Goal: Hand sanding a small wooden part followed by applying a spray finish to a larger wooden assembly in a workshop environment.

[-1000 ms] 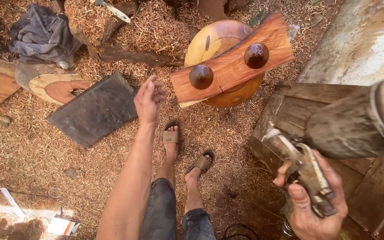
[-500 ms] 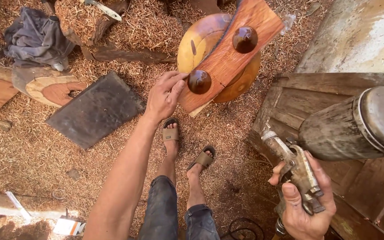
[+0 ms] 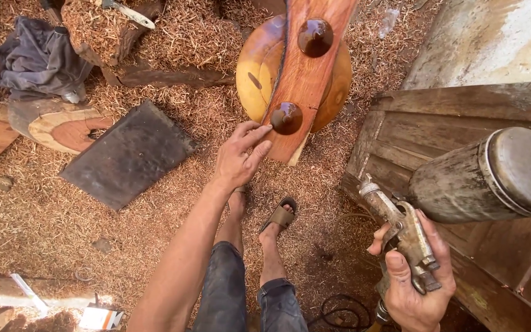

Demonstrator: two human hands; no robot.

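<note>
Wooden plank (image 3: 305, 80) apparently touches left fingers (image 3: 254, 136).

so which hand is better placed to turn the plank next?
Left. The left hand already touches the edge of the reddish wooden plank, fingers spread, while the right hand is wrapped around the spray gun, well away from it.

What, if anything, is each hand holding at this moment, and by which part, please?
The right hand holds a spray gun by its handle. The left hand holds nothing; its fingertips touch the edge of the reddish wooden plank.
</note>
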